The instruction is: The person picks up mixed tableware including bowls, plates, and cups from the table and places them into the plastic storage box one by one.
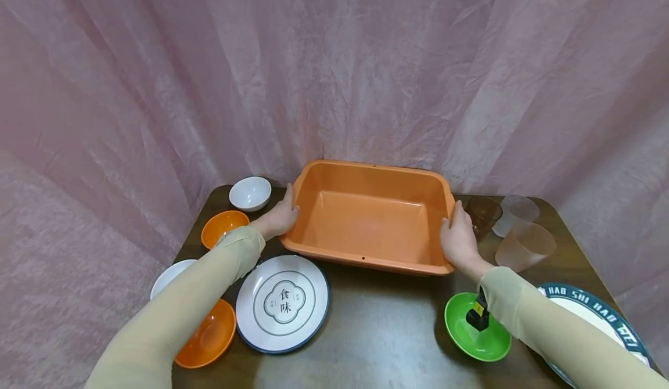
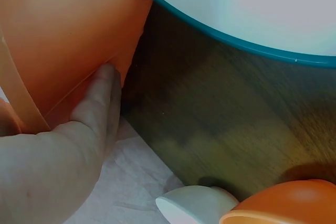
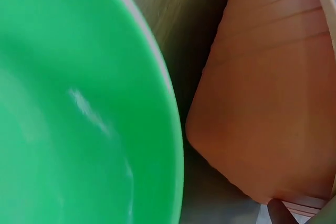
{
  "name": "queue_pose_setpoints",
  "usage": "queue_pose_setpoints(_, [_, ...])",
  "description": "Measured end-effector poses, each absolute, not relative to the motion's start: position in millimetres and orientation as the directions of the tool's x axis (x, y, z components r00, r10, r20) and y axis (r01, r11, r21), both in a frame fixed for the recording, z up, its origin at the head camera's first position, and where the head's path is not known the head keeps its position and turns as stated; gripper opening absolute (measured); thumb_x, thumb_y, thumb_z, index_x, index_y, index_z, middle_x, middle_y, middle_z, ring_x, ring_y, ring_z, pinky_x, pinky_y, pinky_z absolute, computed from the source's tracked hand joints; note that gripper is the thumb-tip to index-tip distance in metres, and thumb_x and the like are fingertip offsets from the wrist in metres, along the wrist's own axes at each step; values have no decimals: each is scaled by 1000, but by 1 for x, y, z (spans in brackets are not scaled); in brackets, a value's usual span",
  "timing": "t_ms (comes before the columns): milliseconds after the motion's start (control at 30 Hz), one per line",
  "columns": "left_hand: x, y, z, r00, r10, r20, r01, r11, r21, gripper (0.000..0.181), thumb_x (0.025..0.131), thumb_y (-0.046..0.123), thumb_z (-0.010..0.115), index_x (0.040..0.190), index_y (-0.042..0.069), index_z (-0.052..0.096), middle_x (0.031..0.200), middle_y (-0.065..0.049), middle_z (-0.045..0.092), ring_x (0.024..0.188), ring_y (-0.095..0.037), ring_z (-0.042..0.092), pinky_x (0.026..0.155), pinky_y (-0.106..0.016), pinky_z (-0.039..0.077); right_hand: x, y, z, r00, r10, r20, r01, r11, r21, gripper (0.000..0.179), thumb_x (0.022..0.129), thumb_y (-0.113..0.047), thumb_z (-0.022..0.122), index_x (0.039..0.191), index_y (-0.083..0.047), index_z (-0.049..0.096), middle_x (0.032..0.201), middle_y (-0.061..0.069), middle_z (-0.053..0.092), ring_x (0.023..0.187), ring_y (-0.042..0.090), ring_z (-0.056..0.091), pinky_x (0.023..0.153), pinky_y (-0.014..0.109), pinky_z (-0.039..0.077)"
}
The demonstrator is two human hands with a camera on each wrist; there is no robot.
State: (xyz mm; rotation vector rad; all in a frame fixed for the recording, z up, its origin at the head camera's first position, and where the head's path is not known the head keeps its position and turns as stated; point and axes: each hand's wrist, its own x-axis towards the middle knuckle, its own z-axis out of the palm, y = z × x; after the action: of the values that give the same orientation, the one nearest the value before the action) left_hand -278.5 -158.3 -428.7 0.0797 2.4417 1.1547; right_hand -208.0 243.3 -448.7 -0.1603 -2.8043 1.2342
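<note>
A rectangular orange plastic basin (image 1: 371, 226), with nothing in it, is at the far side of the table between both hands. My left hand (image 1: 282, 215) grips its left end, thumb up at the rim; in the left wrist view the fingers (image 2: 100, 95) lie along the outer wall below the rim. At the right end my right hand (image 1: 460, 239) holds the rim, thumb on top. Only a dark fingertip (image 3: 281, 213) of it shows in the right wrist view, beside the basin wall (image 3: 268, 103). Whether the basin touches the table I cannot tell.
Left stand white bowls (image 1: 250, 195) and orange bowls (image 1: 225, 229), partly behind my sleeve. A blue-rimmed white plate (image 1: 313, 313) lies before the basin. Rightward are a green dish (image 1: 486, 348), a brown cup (image 1: 482, 215), frosted cups (image 1: 525, 247) and a green-rimmed plate (image 1: 580, 313). A pink curtain (image 1: 366, 75) hangs behind.
</note>
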Motion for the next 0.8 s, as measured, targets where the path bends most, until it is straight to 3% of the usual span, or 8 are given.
queue_pose_setpoints(300, [-274, -155, -427, -901, 231, -368, -145, 638, 756, 73, 113, 21, 31, 159, 14, -26, 165, -23, 17, 131, -36, 52, 111, -48, 42, -214, 247, -448, -993, 90, 72, 21, 758, -652, 63, 107, -7, 36, 157, 15, 4, 154, 43, 20, 143, 55, 25, 115, 64, 25])
queue_pose_setpoints(567, [-270, -153, -426, -905, 211, -370, -172, 614, 770, 73, 113, 18, 31, 159, 14, -25, 162, -25, 23, 125, -38, 57, 102, -47, 50, -222, 249, -450, -995, 66, 76, 8, 807, -591, 62, 108, -8, 35, 157, 15, 5, 155, 42, 22, 139, 56, 31, 111, 66, 31])
queue_pose_setpoints(800, [-268, -152, -428, -901, 187, -390, -206, 608, 767, 75, 113, 19, 32, 159, 17, -27, 157, -24, 32, 125, -36, 57, 104, -47, 49, -231, 249, -450, -997, 30, 70, -9, 864, -504, 62, 103, -2, 39, 156, 17, 12, 159, 40, 15, 143, 57, 24, 114, 66, 25])
